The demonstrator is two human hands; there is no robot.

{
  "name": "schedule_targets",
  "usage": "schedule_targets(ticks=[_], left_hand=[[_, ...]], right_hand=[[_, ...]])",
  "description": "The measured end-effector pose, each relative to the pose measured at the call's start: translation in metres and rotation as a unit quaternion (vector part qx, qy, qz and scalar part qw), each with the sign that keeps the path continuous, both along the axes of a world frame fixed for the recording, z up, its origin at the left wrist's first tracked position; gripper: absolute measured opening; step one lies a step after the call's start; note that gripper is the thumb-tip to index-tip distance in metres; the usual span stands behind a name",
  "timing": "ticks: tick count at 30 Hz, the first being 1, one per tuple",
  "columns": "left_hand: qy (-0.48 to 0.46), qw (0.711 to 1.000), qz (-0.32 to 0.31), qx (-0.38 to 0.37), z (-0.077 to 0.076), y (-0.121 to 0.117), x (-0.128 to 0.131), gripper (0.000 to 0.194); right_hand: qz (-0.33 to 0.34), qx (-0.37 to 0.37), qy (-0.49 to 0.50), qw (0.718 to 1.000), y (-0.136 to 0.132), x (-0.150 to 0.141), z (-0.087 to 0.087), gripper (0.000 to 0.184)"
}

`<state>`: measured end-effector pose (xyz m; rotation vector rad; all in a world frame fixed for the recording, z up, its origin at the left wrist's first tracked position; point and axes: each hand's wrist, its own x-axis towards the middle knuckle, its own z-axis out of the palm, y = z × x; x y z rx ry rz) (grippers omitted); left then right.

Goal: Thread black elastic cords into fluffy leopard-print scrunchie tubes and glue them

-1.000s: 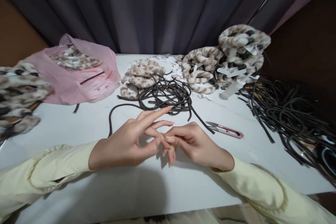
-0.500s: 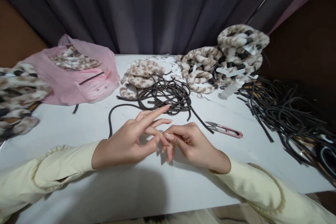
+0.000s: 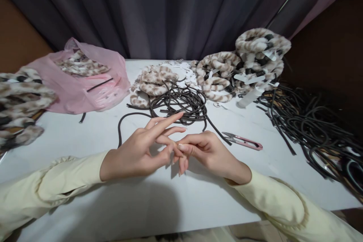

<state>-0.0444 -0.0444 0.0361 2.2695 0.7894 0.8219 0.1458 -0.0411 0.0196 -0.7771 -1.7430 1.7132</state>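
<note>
Over the front of the white table, my left hand (image 3: 144, 151) has its thumb bent in against a finger, while the index finger points up and away. My right hand (image 3: 208, 155) pinches thumb against index finger right beside the left fingertips, and the two hands touch. Whatever lies between the fingertips is too small or hidden to name. Just beyond the hands is a tangled heap of black cords (image 3: 187, 102), one end curving down behind my left wrist. Pink-handled thread snips (image 3: 244, 141) lie to the right of my right hand.
Fluffy spotted rings (image 3: 157, 79) lie behind the cords, and more rings (image 3: 262, 49) are stacked at the back right. A pink plastic bag (image 3: 113, 64) stands back left beside another furry pile (image 3: 25, 94). Many black cords (image 3: 312, 121) cover the right edge. A whitish cylinder (image 3: 251, 97) lies near the stack.
Both hands stay together in nearly the same place. The right hand's fingers shift slightly at the pinch, its thumb now lying straighter. Nothing on the table has moved.
</note>
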Motion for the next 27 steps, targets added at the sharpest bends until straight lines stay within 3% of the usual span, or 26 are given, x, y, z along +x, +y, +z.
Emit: schedule_targets(ticks=[7,12,21,27], left_hand=[[0.005,1.000,0.005,-0.001,-0.002,-0.001,0.001,0.063],[0.007,0.999,-0.014,0.037,-0.002,-0.002,0.002,0.068],[-0.026,0.994,0.011,0.107,-0.009,0.000,0.002,0.065],[-0.052,0.975,-0.005,0.215,-0.026,0.000,0.002,0.067]], right_hand=[[-0.026,0.036,-0.037,0.998,-0.004,-0.002,0.002,0.032],[-0.032,0.058,-0.043,0.997,-0.004,-0.002,0.000,0.035],[-0.041,-0.106,0.022,0.993,0.000,-0.002,0.001,0.023],[-0.044,-0.081,-0.009,0.996,0.002,-0.002,0.003,0.025]])
